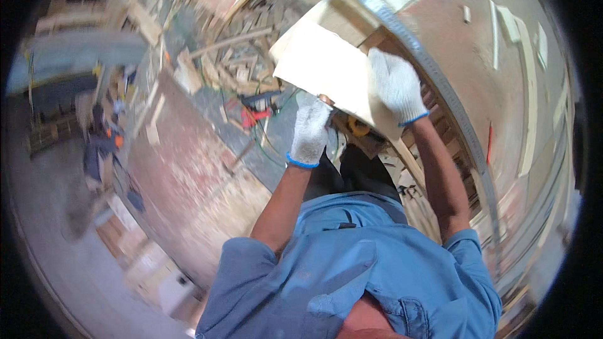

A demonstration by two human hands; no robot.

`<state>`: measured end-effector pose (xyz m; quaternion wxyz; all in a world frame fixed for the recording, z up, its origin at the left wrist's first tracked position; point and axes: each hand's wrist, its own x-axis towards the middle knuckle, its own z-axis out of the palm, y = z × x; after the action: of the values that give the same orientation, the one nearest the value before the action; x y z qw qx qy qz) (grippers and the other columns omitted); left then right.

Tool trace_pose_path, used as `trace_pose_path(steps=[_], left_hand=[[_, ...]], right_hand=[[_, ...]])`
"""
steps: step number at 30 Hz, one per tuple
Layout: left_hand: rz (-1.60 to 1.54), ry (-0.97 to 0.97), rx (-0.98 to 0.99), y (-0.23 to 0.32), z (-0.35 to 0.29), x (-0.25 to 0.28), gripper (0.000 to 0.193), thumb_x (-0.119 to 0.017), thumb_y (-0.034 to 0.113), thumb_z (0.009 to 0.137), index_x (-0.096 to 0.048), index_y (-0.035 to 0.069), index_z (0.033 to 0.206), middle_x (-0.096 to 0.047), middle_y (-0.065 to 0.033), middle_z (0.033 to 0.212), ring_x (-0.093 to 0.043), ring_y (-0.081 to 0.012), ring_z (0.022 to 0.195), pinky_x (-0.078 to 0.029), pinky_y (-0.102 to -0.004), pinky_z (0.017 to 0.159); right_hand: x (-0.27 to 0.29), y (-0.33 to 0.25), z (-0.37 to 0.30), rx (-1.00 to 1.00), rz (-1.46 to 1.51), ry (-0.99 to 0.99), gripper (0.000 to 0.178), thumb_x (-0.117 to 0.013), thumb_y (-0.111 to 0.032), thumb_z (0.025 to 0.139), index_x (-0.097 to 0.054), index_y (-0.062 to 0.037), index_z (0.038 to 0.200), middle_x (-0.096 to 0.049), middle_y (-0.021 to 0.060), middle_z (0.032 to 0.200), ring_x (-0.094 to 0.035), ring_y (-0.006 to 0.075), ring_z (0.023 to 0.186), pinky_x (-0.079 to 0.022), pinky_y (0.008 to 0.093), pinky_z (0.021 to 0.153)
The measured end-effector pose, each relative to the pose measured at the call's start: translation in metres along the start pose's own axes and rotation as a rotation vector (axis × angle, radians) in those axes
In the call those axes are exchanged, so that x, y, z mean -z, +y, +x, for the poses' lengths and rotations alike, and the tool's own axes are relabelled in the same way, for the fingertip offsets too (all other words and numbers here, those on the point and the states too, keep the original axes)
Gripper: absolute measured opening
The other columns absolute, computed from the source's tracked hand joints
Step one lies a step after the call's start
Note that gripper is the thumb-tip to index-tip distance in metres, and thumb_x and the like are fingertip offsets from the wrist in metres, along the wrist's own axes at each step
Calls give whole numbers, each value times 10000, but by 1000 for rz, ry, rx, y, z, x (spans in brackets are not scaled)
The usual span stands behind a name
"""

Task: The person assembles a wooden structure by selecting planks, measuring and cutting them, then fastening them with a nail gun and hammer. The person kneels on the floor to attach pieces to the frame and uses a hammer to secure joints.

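Note:
A pale, cream-coloured wooden board is held up in front of me, tilted, its face brightly lit. My left hand, in a white knitted glove with a blue cuff, is closed on its near left edge. The thumb tip shows bare at that edge. My right hand, gloved the same way, grips the board's right side, with its fingers together along it. Some of the fingers of both hands are hidden. Below the board, near my legs, is a round yellow thing whose kind I cannot make out.
Wood offcuts lie heaped on the floor ahead. Closer is a red and black power tool among green cords. To the right runs a long metal edge of a bench bearing pale strips and a thin red stick.

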<state>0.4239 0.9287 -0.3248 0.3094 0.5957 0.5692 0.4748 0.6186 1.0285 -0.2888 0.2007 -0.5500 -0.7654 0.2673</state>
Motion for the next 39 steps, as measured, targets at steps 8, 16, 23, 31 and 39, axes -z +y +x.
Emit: trace_pose_path(steps=[8, 16, 23, 31, 39], left_hand=[[-1222, 681, 736, -41, -148, 32, 420, -524, 312, 1019, -554, -6, 1292, -610, -67, 1243, -559, -169, 1149, -404, -317, 1020], [-1377, 1008, 884, -84, -282, 15, 388, -625, 326, 954, -627, 25, 1197, -661, -61, 1135, -613, -163, 1035, -480, -326, 926], [-1550, 1159, 914, -107, -380, 12, 403, -621, 318, 961, -608, 18, 1229, -649, -63, 1127, -596, -178, 1021, -469, -333, 926], [-1663, 1281, 823, -119, -517, 80, 426, -557, 215, 986, -498, -36, 1325, -620, -139, 1224, -606, -272, 1114, -488, -408, 983], [-1575, 1310, 839, -142, -602, 95, 505, -587, 308, 973, -484, -27, 1336, -612, -162, 1236, -616, -286, 1100, -505, -413, 966]], right_hand=[[-136, -59, -107, -143, 438, -416, 370, -503, -284, 986, -594, -1, 1207, -656, 248, 1077, -647, 374, 1042, -493, 384, 898], [-209, -52, -201, -129, 339, -710, 267, -529, -166, 959, -605, 18, 1138, -656, 162, 937, -626, 191, 884, -485, 325, 833], [-251, -71, -267, -80, 120, -834, 267, -523, -140, 963, -620, 24, 1148, -637, 85, 915, -552, 118, 845, -468, 285, 791], [-337, -129, -382, 16, -142, -919, 379, -574, -333, 885, -614, -79, 1163, -682, 229, 925, -679, 399, 846, -532, 475, 766], [-375, -176, -426, 102, -103, -933, 299, -541, -295, 908, -638, -131, 1138, -681, 187, 971, -658, 390, 889, -518, 476, 780]])
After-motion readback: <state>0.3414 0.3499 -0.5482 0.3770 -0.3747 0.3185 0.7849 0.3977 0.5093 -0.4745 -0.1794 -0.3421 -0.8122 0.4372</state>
